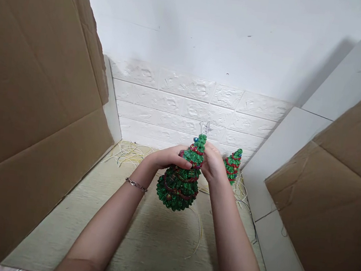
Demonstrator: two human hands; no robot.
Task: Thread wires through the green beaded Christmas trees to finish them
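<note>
Christmas tree tilted, held above table. Left hand curled partway around it, thumb flat across front; other fingers hidden behind. Right hand at upper right side; fingertips hidden, cannot tell how closed. Cardboard on both sides; second tree beyond right wrist, partly blocked by it; wires on table; bracelet on left wrist.

A silver chain-link bracelet circles the wrist behind the left hand, and both forearms are bare.
</note>
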